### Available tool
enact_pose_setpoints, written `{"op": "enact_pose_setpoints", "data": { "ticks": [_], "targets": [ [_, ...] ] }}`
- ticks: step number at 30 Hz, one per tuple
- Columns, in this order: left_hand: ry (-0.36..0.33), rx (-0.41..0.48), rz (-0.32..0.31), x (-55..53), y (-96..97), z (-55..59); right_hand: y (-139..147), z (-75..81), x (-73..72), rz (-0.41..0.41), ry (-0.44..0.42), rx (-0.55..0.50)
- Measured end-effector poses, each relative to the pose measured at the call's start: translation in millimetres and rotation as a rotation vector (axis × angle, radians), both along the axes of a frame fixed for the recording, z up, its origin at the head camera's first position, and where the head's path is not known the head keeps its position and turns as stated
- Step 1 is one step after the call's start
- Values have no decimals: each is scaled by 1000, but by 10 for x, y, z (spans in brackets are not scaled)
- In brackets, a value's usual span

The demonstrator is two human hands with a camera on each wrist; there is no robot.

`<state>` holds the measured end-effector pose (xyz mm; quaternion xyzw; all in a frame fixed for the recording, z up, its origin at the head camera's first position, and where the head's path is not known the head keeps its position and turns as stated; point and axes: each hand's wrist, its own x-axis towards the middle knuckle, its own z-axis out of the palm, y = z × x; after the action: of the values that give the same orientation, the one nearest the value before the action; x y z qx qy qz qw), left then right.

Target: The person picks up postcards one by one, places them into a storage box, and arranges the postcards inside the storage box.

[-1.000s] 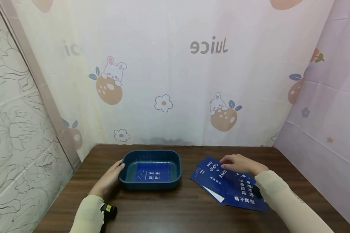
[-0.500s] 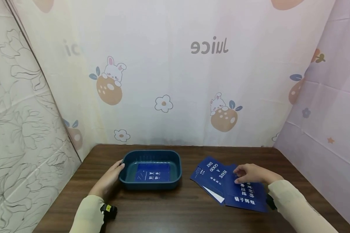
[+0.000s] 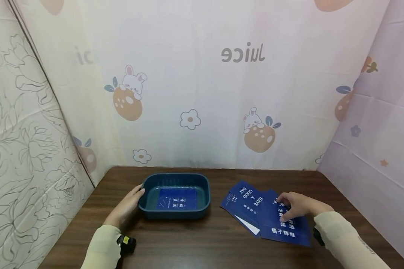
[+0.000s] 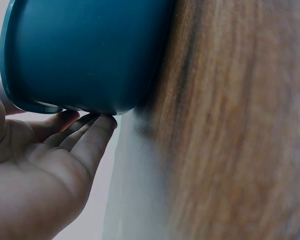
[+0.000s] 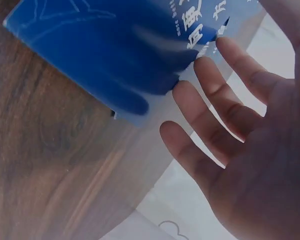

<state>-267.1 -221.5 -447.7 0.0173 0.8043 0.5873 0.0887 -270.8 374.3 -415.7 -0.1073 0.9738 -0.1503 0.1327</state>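
Observation:
On the left of the table stands a dark teal plastic basin [image 3: 174, 214] with a blue printed card [image 3: 176, 198] lying flat in it. My left hand [image 3: 129, 203] holds the basin's left end at the rim. In the left wrist view, its fingers lie against the outer wall, while the thumb is partly hidden behind the rim. My right hand [image 3: 301, 205] is over the rightmost blue card [image 3: 272, 220] with white lettering, thumb and fingers spread apart. The fingertips [image 5: 182, 92] are close to the card's surface in the right wrist view.
Left of that card and partly under it lies another blue card [image 3: 244, 200] reading "HAVE A GOOD DAY", with a white edge [image 3: 247, 225] showing. The brown wooden table [image 3: 188, 246] ends at a printed curtain [image 3: 202, 93] behind and at both sides.
My right hand has shifted right and toward me, from the "HAVE A GOOD DAY" card to the rightmost card, its thumb and fingers spreading. The left hand and the basin stay in place.

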Motion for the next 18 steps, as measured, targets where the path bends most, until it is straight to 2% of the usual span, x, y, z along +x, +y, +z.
{"op": "enact_pose_setpoints", "data": {
  "ticks": [7, 18],
  "targets": [
    [8, -12, -5, 7, 24, 31, 16, -26, 14, -17, -5, -18],
    [11, 2, -4, -7, 26, 1, 32, -49, 15, -24, -12, -48]
  ]
}}
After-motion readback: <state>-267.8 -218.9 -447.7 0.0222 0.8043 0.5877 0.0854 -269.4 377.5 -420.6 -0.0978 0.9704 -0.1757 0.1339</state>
